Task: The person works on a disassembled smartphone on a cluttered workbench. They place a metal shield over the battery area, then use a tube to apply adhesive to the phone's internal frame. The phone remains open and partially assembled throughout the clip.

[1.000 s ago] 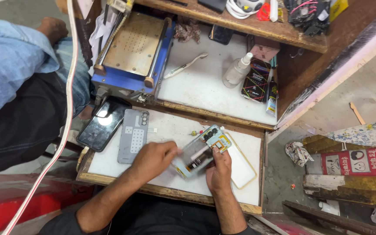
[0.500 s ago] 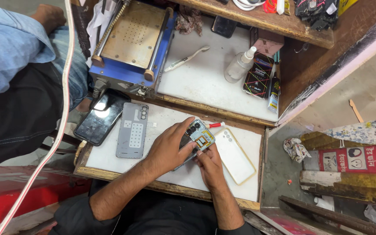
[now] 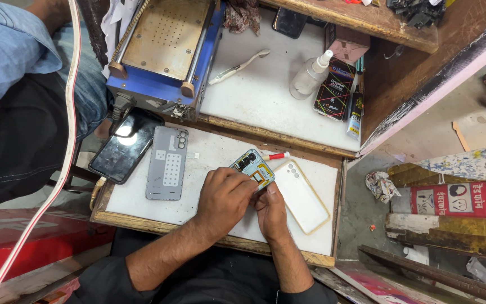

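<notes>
Both hands (image 3: pixel 248 202) on opened phone (image 3: pixel 253 167) (circuitry exposed), white worktop (image 3: pixel 209 163)

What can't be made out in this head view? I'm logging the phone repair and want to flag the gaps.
- Opened phone: the lower part is covered by the left hand and right hand, so the grip and any tool are hidden.
- Red-handled tool: its tip disappears behind the phone.
- Blue machine: the top is cut off by the frame edge.
- Second person's sleeve: cut off at the left edge.
</notes>
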{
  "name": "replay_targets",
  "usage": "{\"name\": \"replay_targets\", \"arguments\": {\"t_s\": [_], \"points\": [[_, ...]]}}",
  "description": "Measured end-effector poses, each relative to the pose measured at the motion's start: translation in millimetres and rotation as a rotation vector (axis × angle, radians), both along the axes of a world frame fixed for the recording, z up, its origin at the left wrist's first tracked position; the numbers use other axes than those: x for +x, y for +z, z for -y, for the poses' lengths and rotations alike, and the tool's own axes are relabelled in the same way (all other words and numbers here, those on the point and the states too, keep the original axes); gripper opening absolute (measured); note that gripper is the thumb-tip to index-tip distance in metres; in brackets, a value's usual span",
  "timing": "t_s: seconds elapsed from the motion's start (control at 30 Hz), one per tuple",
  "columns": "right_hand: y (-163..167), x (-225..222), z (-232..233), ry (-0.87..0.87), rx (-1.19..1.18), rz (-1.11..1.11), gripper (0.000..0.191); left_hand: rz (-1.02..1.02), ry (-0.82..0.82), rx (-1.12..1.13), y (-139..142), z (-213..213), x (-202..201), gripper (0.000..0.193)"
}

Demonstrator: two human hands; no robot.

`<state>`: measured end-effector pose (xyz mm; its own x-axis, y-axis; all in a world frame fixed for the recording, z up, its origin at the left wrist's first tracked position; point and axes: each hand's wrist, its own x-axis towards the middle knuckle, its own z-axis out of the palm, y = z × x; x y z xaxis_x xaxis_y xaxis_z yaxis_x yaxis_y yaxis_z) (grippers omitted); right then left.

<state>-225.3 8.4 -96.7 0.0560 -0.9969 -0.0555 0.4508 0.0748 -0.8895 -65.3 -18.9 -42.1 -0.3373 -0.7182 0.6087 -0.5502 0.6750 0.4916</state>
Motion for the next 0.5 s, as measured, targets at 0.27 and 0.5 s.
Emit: {"name": "replay_targets", "arguments": {"t_s": [0.27, 0.5], "points": [[-8.4, -4.9, -3.8, -0.081, -0.018, -0.335, 0.055, 0.177, -0.036, 0.001, 5.6, 8.1, -12.4, 0.012], [-10.1, -5.3, -0.4, -0.058, 0.03, -0.138, 0.047, 0.069, -0.288, 0.055, -9.3, -24.9, -0.1, 0.015]]}}
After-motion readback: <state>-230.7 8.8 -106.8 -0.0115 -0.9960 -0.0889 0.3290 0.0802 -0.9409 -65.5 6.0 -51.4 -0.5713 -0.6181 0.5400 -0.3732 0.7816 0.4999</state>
